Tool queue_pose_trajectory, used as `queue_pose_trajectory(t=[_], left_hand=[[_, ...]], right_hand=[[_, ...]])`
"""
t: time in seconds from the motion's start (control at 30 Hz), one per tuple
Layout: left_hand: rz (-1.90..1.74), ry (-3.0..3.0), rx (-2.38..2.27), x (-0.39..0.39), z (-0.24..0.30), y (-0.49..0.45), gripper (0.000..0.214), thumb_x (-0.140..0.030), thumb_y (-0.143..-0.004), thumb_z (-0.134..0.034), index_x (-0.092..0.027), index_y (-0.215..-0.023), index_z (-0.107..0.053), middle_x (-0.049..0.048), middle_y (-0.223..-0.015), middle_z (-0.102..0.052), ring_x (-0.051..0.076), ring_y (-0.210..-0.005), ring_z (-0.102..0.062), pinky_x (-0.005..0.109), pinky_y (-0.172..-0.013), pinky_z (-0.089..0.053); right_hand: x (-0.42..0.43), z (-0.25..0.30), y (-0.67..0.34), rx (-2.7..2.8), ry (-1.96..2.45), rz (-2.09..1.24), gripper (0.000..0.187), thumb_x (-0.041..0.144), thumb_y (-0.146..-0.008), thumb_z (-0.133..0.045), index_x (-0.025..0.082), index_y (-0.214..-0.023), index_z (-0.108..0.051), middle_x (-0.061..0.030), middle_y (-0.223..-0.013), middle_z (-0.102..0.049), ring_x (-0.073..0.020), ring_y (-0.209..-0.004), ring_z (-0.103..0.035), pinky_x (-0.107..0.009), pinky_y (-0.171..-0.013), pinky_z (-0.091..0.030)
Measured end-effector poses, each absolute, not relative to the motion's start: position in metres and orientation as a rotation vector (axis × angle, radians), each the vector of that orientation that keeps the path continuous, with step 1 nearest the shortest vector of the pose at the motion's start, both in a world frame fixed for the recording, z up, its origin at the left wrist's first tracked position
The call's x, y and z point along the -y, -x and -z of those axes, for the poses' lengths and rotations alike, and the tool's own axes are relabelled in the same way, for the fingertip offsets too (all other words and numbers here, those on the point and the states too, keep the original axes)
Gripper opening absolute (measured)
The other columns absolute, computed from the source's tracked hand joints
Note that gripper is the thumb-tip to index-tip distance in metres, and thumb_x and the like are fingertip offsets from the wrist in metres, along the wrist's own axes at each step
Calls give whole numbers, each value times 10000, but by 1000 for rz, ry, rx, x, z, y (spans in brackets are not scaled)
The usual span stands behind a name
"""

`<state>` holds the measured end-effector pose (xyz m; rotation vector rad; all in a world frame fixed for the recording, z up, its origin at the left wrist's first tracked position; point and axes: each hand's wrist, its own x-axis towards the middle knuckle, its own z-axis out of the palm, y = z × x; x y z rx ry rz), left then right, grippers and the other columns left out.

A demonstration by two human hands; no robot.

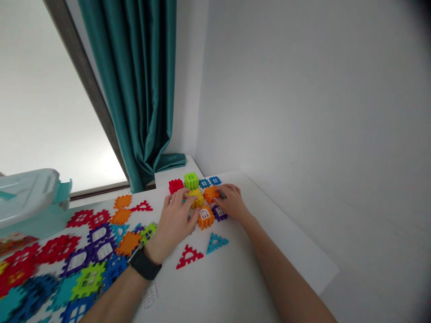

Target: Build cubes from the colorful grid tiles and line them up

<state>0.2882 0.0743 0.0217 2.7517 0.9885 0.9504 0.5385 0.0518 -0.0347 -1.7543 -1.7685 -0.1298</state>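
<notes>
The left hand (173, 225) arches over the yellow waffle block (196, 198), fingers closed onto it, while the right hand (232, 202) grips the orange waffle block (211, 194) from the other side. Both blocks sit at the far end of the white table (235, 269). Opposed pressure like this should stop them skidding on the smooth top.

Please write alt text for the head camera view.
The left hand, with a black watch, and the right hand touch a cluster of colourful plastic building pieces on a white table; more pieces lie leftward, near a teal curtain.
</notes>
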Motion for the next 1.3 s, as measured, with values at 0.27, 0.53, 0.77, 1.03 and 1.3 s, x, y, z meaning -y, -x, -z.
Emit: queue_pose_trajectory(t=[0.27,0.53,0.77,1.03,1.3], left_hand=[[-972,-2748,-977,-75,-21,-288,240,-273,-929,-541,-189,-1136,-630,146,-1255,-570,324,-1151,-566,523,-977,-453],[-963,-2750,-966,-75,-22,-288,241,-269,-924,-550,-190,-1137,-629,144,-1253,-573,323,-1154,-571,524,-980,-453],[-966,-2749,-962,-75,-22,-288,225,-268,-927,-543,-201,-1125,-626,138,-1255,-575,317,-1157,-570,520,-985,-451],[-940,-2796,-970,-75,-22,-288,229,-262,-930,-548,-184,-1131,-624,148,-1243,-566,325,-1160,-572,520,-970,-460],[-904,-2809,-984,-75,-22,-289,215,-263,-935,-547,-190,-1121,-623,149,-1239,-565,325,-1164,-567,517,-962,-464]], right_hand=[[-51,35,-539,1785,1764,125,297,264,-816,-688,255,-1112,-681,-85,-1117,-737,-286,-1150,-592,-508,-1047,-367],[-52,37,-539,1800,1772,122,313,276,-809,-706,249,-1120,-678,-84,-1128,-731,-286,-1151,-592,-495,-1037,-377],[-52,37,-540,1800,1785,117,305,269,-809,-700,242,-1112,-676,-84,-1119,-730,-283,-1156,-589,-493,-1039,-375],[-53,37,-539,1813,1794,102,308,263,-811,-707,241,-1115,-664,-81,-1130,-728,-279,-1166,-585,-483,-1040,-372],[-53,38,-539,1819,1821,67,299,273,-820,-699,229,-1114,-666,-77,-1128,-730,-276,-1162,-580,-478,-1052,-354]])
